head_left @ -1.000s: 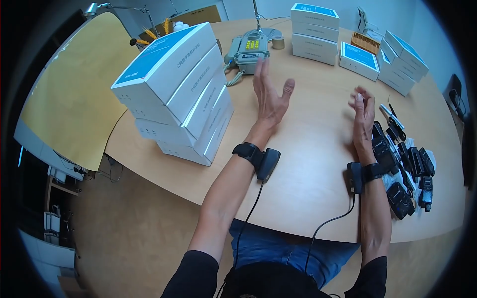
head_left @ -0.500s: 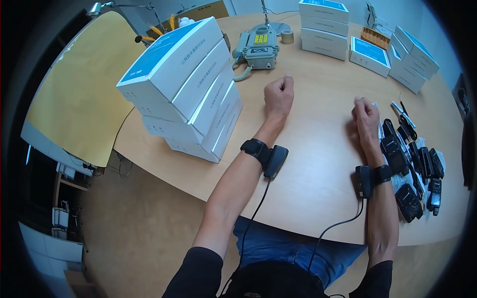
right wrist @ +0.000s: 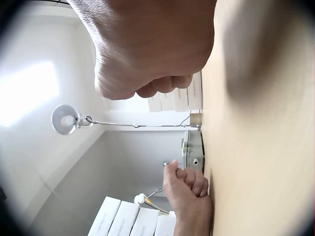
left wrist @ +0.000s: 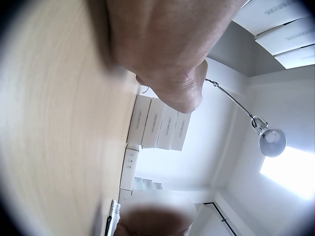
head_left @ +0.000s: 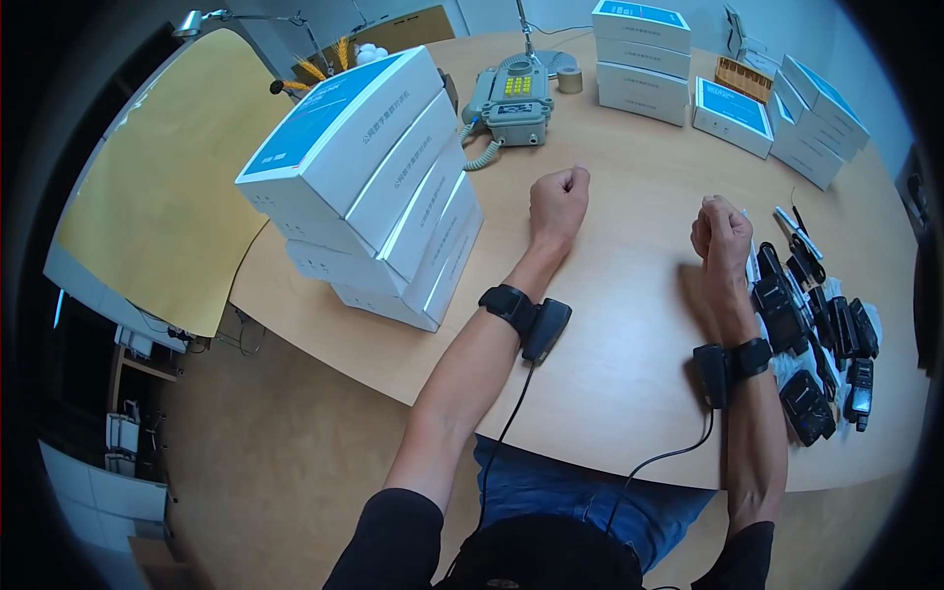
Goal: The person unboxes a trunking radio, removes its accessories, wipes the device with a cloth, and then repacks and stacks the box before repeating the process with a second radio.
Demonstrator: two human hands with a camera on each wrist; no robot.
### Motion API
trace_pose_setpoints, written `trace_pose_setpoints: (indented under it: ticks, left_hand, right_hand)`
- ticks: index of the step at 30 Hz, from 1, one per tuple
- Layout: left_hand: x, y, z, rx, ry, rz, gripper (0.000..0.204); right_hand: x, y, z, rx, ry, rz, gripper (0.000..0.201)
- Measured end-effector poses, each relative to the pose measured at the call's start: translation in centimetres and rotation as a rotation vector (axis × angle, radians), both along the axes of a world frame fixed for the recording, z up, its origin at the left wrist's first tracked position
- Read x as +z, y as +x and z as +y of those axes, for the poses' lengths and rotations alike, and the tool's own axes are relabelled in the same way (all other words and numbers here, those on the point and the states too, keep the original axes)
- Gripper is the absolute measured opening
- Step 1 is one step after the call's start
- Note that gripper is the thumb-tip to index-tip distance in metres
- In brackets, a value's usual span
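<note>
My left hand (head_left: 559, 209) is curled into a fist, its edge on or close over the wooden table (head_left: 629, 295). It holds nothing and lies to the right of a tall stack of white boxes (head_left: 393, 187). My right hand (head_left: 723, 239), also a fist with nothing in it, hovers just left of a cluster of black handheld radios (head_left: 782, 310). In the right wrist view, the right fist (right wrist: 152, 44) fills the top, and the fingers of the left hand (right wrist: 184, 191) show folded in below. Up close in the left wrist view is the back of the left fist (left wrist: 167, 44).
A grey-green telephone (head_left: 511, 103) with yellow keys stands beyond the left hand, beside a tape roll (head_left: 569, 79). More white boxes (head_left: 641, 93) are stacked at the back, with a brown slotted holder (head_left: 743, 79) to their right. Cables run from both wrist cameras.
Both hands were open with fingers extended a second ago; they have since closed into fists. The left hand has come back from near the telephone. The head view has shifted slightly.
</note>
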State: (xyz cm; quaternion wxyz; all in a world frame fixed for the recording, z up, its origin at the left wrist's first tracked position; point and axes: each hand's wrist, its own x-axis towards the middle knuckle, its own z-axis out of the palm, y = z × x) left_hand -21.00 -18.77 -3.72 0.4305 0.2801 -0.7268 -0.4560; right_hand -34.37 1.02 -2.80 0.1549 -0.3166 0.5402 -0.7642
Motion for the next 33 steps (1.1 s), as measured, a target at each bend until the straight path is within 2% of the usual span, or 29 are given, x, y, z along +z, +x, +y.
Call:
trace_pose_setpoints:
  ticks: [2,3,4,9,12,20,23,27,29,31,32,33]
  left_hand:
    - [0.1,0.3,0.0,0.002,0.010,-0.013,0.051]
    - [0.3,0.2,0.1,0.008,0.014,-0.026,0.052]
    - [0.4,0.1,0.3,0.002,0.018,-0.017,0.052]
    - [0.0,0.0,0.0,0.019,0.019,-0.032,0.052]
    - [0.1,0.1,0.1,0.035,0.032,-0.068,0.052]
    - [0.0,0.2,0.0,0.022,0.042,-0.077,0.052]
    - [-0.3,0.1,0.2,0.022,0.066,-0.083,0.052]
    - [-0.5,0.1,0.1,0.042,0.034,-0.123,0.050]
    - [0.6,0.1,2.2,0.063,-0.109,-0.149,0.043]
    - [2.4,1.2,5.3,-0.087,-0.351,0.052,0.027]
    - [5.2,3.0,7.2,-0.173,-0.481,-0.033,0.016]
    - [7.6,4.5,8.8,-0.317,-0.584,0.070,0.012]
  right_hand:
    - [-0.1,0.5,-0.2,-0.038,0.002,-0.056,0.037]
    - [-0.6,0.8,-0.3,-0.098,0.159,-0.103,0.037]
    - [-0.4,1.0,0.0,-0.043,0.216,-0.112,0.037]
    - [-0.8,1.1,-0.2,-0.058,0.093,-0.029,0.038]
    - [-0.6,1.4,0.0,-0.069,0.204,-0.061,0.040]
    - [-0.4,1.6,0.3,-0.120,0.099,-0.009,0.042]
    - [-1.1,1.9,0.2,-0.068,0.239,-0.024,0.042]
    - [-1.1,2.0,0.2,-0.014,0.244,0.031,0.043]
    - [-0.9,1.9,0.1,-0.007,0.235,0.024,0.043]
    - [-1.3,1.9,0.0,-0.007,0.242,-0.018,0.044]
    - [-1.6,1.7,-0.1,-0.007,0.224,-0.026,0.044]
    - [-1.1,2.1,-0.3,-0.008,0.201,-0.011,0.044]
